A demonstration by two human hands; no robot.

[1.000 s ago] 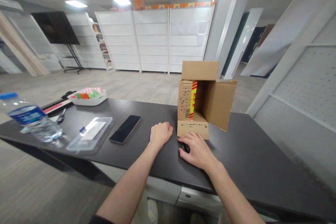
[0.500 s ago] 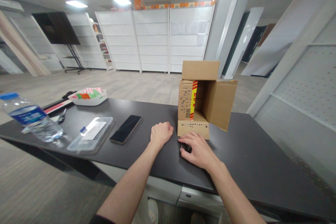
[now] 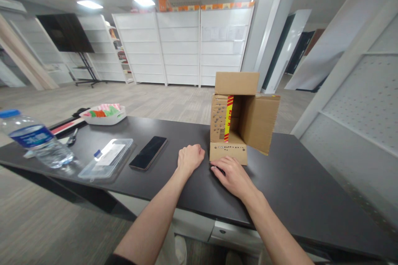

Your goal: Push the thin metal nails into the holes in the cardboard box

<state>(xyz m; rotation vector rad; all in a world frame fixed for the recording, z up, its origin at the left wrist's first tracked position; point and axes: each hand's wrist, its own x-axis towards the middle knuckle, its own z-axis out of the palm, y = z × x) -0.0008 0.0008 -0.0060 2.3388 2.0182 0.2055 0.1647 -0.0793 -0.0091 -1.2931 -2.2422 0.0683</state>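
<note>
My left hand (image 3: pixel 190 157) rests on the dark table (image 3: pixel 298 190) as a loose fist, with no object visible in it. To its right, my right hand (image 3: pixel 230 174) is curled over a small black object (image 3: pixel 221 170), mostly hidden under the fingers and palm. Just beyond that hand stands an opened cardboard box (image 3: pixel 220 120), its open side facing me, with a red and yellow tape strip and a lower flap (image 3: pixel 228 153) hanging near my right fingertips. A dark phone (image 3: pixel 149 153) lies left of my left hand.
A clear plastic case (image 3: pixel 107 159) lies left of the phone. At the far left are a water bottle (image 3: pixel 37 140) lying tilted and a white basket (image 3: pixel 108 120) of colourful items. A white drawer unit (image 3: pixel 230 234) is under the table.
My right hand has closed down further over the black object, which shows less than before. My left hand looks the same.
</note>
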